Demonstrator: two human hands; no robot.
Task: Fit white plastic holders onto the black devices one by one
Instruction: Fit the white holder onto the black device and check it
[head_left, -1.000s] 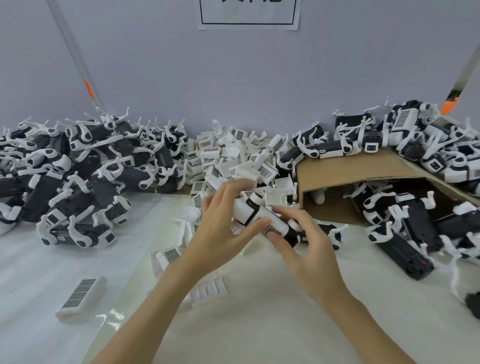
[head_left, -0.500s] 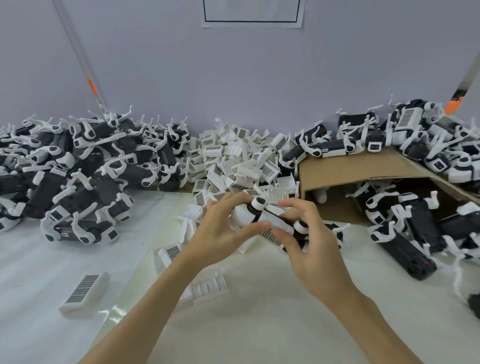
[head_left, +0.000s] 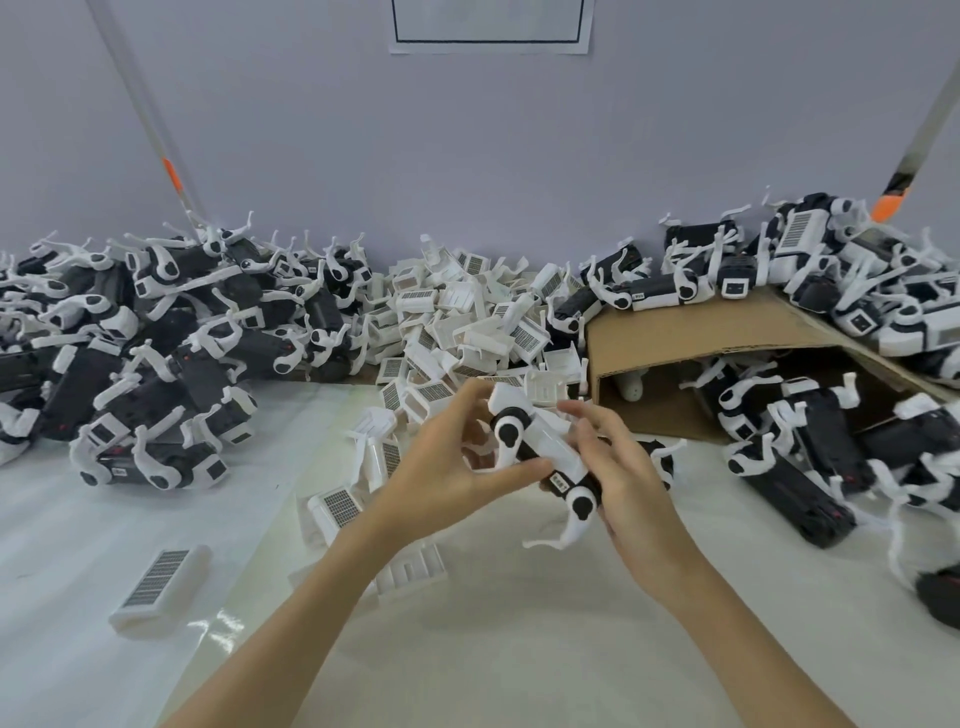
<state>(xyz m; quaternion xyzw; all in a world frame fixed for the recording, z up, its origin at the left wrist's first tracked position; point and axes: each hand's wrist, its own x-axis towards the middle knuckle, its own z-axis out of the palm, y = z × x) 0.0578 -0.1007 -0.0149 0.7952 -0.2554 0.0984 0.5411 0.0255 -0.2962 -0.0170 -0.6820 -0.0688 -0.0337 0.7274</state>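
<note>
The black device (head_left: 545, 457), already wearing a white holder (head_left: 540, 434), lies slantwise between both hands above the bench (head_left: 519, 649): left hand (head_left: 447, 467) grips its upper end, right hand (head_left: 623, 478) curls round its lower end

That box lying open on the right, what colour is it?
Plain brown cardboard box, seen in the head view.

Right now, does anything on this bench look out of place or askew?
One white holder lies alone at the near left, apart from the holder pile. The cardboard box is tipped on its side, with devices heaped on it and spilling from its open mouth. Nothing looks damaged.
</note>
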